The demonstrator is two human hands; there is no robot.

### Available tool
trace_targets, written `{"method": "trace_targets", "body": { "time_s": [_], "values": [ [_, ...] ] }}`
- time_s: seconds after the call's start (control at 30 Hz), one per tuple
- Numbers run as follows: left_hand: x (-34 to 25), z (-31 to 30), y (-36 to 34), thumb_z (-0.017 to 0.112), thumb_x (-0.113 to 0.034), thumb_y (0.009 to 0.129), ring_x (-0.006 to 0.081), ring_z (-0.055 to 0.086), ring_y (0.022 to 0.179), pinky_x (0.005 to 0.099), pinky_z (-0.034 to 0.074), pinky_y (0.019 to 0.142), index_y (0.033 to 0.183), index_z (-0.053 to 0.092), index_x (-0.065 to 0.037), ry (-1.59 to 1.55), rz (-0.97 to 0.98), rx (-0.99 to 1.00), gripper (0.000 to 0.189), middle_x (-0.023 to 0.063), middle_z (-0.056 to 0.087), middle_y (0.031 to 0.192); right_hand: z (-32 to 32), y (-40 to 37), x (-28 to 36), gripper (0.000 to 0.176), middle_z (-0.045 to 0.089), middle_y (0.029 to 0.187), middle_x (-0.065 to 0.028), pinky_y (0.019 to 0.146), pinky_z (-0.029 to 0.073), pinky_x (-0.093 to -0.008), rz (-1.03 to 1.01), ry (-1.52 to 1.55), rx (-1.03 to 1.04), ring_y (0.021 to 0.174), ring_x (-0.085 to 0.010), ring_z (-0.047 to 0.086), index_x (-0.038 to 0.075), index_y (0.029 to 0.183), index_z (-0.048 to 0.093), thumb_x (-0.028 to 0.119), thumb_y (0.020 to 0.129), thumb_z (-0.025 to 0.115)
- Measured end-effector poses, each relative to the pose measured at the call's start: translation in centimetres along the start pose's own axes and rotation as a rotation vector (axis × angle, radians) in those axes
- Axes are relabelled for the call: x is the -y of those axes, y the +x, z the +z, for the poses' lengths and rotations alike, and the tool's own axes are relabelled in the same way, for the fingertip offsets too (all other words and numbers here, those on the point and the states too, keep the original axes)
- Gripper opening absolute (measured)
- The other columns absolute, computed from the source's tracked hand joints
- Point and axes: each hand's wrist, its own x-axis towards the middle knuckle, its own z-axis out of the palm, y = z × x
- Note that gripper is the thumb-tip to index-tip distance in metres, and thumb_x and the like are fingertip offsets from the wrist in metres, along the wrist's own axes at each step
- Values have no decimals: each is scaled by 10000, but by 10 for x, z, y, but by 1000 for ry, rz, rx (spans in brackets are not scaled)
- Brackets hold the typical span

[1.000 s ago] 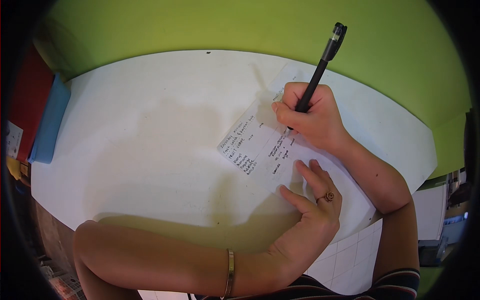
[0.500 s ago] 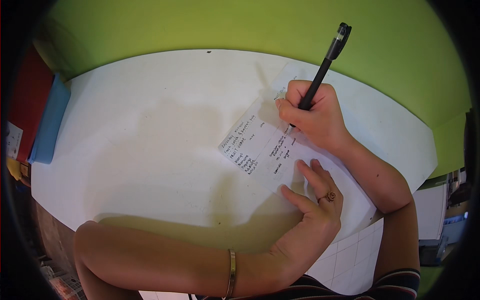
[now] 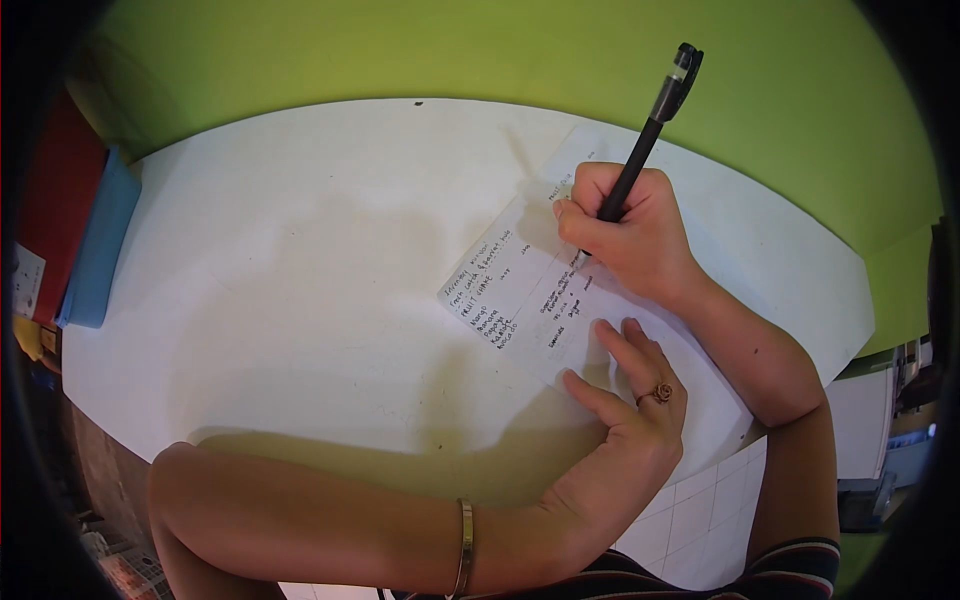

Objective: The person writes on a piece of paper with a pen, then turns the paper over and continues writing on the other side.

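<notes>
A black pen with a clear-and-black cap on its upper end is gripped in my right hand. Its tip meets a handwritten sheet of paper, which lies slanted on the white table. Black lines of writing cover parts of the sheet, including a list of fruit names at its left edge. My left hand rests with fingers spread on the near edge of the paper, a flower-shaped ring on one finger. Part of the sheet is hidden under both hands.
A green wall rises behind the table's far edge. At the left stand a blue folder-like object and a red panel. White tiled floor shows below the near right edge. A white box-like object is at the right.
Both hands stay almost where they were. The pen and right hand have shifted very slightly on the paper.
</notes>
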Motion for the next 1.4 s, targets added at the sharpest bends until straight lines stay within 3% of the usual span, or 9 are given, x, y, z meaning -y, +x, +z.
{"method": "trace_targets", "body": {
  "time_s": [0.63, 0.83, 0.93, 1.03, 1.13, 1.4],
  "values": [
    [0, 0, 1, 629, -137, 693, 402, 617, 904, 387, 568, 554, 1087, 596, 16, -73, 5, 8, 425, 196, 585, 1092, -2, 2, -2, 348, 297, 535, 66, 459, 194, -233, -13, -9, 4, 531, -23, 259, 71, 563, 303, -12, 764, 576],
    [-1, -1, 1, 627, -135, 692, 399, 617, 905, 383, 567, 553, 1090, 599, 13, -88, -2, 16, 425, 189, 586, 1093, -2, 2, 4, 356, 308, 530, 67, 440, 198, -226, 121, 1, -99, 506, -18, 269, 75, 559, 306, -2, 765, 586],
    [0, 0, 1, 625, -139, 694, 398, 618, 902, 381, 566, 553, 1087, 601, 11, -65, 4, 14, 421, 186, 585, 1095, -6, 2, 0, 368, 306, 530, 67, 438, 199, -225, 88, 3, 14, 500, -18, 268, 75, 552, 304, -3, 757, 599],
    [1, -1, -1, 627, -139, 693, 397, 617, 903, 381, 567, 554, 1086, 602, 12, 14, 12, 21, 422, 188, 584, 1098, -7, 2, -3, 366, 409, 505, 55, 394, 279, -191, 65, -13, 23, 441, -5, 361, 89, 537, 361, 9, 796, 607],
    [1, -2, -1, 628, -142, 692, 399, 616, 904, 380, 567, 555, 1089, 599, 15, 17, 22, 32, 428, 188, 583, 1100, -3, 0, 0, 373, 298, 531, 67, 447, 203, -230, 55, -3, 7, 509, -19, 265, 71, 552, 303, -6, 754, 606],
    [1, -1, 1, 633, -149, 689, 400, 615, 905, 379, 567, 555, 1098, 591, 16, -76, 16, 26, 443, 190, 582, 1102, -3, 0, 1, 364, 294, 533, 64, 463, 207, -230, 64, -26, 9, 529, -22, 265, 66, 550, 309, -15, 747, 604]
  ]
}}
